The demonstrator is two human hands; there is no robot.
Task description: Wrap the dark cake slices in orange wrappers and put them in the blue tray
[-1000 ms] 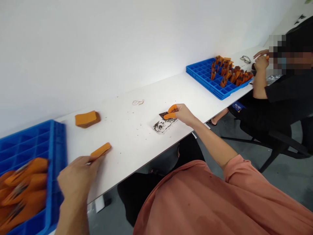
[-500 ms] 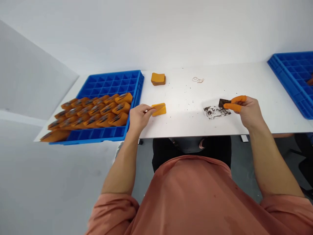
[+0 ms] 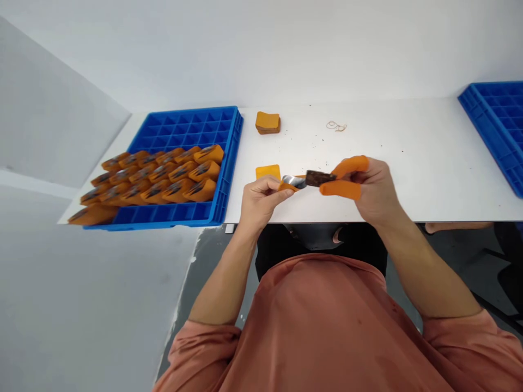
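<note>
My left hand [image 3: 261,201] pinches a small orange pouch [image 3: 286,185] with a silvery inner surface showing at its gaping mouth. My right hand [image 3: 373,188], with orange finger covers on the thumb and a finger, grips a flat dark-brown piece [image 3: 316,178]. That piece's near end is right at the pouch's mouth; I cannot tell whether it is inside. Just beyond my left hand a yellow-orange packet [image 3: 267,172] lies flat on the white table [image 3: 441,163]. The clear tray with dark crumbs is hidden by my right hand.
On the left, a blue divided crate [image 3: 235,158] holds rows of orange pouches [image 3: 175,188]. A stack of orange packets [image 3: 268,122] and loose rubber bands [image 3: 335,126] are at the back. Dark crumbs dot the tabletop. Another blue crate [image 3: 490,130] stands at the right.
My hands have come together in front of me. My left hand has lifted an orange pouch, now gaping. The dark piece has travelled left from above the tray to the pouch's mouth.
</note>
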